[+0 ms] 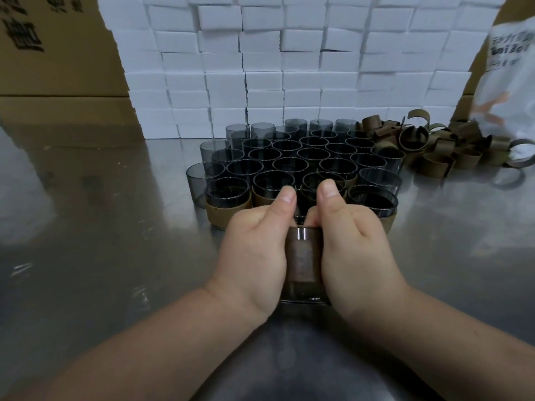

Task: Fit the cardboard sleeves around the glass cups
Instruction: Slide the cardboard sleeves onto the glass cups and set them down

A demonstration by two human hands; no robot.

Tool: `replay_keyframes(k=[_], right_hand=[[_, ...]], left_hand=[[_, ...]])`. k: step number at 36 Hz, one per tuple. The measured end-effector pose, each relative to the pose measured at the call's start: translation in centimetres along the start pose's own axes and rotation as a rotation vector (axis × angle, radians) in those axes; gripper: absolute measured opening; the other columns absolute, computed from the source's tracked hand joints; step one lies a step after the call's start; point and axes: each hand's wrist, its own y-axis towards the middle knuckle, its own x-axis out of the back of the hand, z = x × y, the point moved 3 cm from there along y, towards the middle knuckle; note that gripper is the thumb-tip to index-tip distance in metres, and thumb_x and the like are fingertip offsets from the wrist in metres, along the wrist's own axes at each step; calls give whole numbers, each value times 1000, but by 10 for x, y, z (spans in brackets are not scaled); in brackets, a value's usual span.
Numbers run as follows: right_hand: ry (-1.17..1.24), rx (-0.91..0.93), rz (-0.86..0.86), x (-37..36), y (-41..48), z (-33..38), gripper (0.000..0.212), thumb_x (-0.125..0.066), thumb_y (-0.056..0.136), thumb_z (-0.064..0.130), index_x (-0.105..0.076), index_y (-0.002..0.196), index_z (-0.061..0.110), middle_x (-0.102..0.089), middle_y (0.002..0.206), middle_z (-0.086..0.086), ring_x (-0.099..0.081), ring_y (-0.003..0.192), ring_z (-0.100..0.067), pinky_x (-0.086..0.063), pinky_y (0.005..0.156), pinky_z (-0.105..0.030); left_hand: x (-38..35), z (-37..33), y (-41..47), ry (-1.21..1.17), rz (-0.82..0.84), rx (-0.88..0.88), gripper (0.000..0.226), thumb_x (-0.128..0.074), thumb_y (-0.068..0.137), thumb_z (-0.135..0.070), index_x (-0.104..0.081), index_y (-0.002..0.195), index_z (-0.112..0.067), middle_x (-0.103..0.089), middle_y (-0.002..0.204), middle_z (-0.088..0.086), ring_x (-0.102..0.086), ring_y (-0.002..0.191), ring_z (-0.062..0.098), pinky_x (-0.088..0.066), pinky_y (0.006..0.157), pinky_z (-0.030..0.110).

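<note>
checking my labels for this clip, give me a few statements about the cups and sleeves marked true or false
1. The left grip and right grip both hold one sleeved cup. True.
2. The loose sleeves lie left of the cup cluster. False: they lie to its right.
3. Some front-row cups already wear sleeves. True.
4. The stacked boxes behind are black. False: they are white.
</note>
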Motion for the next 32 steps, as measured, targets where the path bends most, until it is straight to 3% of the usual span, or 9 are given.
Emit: replay_keyframes(k=[16,32], right_hand=[[-32,-39,9,-3,5,0,63,-33,79,55,-45,53,-1,-38,41,3,-38,42,-9,-34,42,-22],[-74,-22,11,-4,5,1,67,-31,84,58,-46,55,0,-38,40,5,-38,40,-7,-34,43,-23]], left_hand=[[4,6,5,-25,-69,57,40,-51,54,-55,-45,36,-21,-41,46,1,-41,43,11,-38,43,18],[5,7,6,-39,-80,67,40,-53,57,-54,-44,36,-21,-40,41,-2,-40,38,9,-36,39,15]])
